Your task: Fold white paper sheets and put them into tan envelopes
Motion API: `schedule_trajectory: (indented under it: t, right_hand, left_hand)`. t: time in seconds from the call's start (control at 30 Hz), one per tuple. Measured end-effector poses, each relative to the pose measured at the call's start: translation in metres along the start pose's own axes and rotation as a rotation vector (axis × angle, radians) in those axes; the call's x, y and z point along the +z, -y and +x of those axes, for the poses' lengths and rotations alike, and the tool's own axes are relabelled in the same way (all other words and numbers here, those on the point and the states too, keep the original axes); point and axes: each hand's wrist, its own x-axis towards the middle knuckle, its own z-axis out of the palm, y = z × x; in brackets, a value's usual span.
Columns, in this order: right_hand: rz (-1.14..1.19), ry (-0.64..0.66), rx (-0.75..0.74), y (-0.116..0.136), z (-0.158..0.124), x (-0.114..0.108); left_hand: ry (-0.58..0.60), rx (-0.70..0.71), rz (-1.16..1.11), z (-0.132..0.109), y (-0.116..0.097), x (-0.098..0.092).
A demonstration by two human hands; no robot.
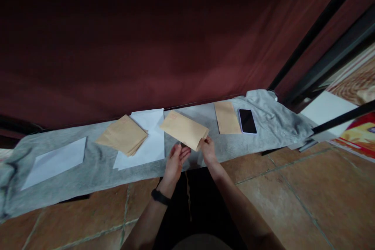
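Note:
A tan paper envelope (184,127) is held tilted over the cloth in front of me. My right hand (208,150) pinches it at its near right corner, where the flap seems to be. Just below its near edge is my left hand (177,161), palm turned up and fingers apart; I cannot tell whether the fingertips touch the paper. To the left, a fanned stack of tan envelopes (124,134) lies partly on white paper sheets (155,140). Another tan envelope (227,118) lies flat to the right.
A grey cloth (99,172) covers the long narrow bench. A phone (247,121) rests beside the right envelope, and a white sheet (55,163) lies far left. Behind hangs a dark red curtain (164,66). A black metal bar (316,31) stands at the right.

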Motion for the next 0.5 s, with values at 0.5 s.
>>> schedule_trajectory:
  t: [0.5]
  right_hand:
    - [0.131, -0.012, 0.079, -0.008, -0.006, 0.018]
  left_hand:
    - [-0.02, -0.112, -0.201, 0.017, -0.012, 0.026]
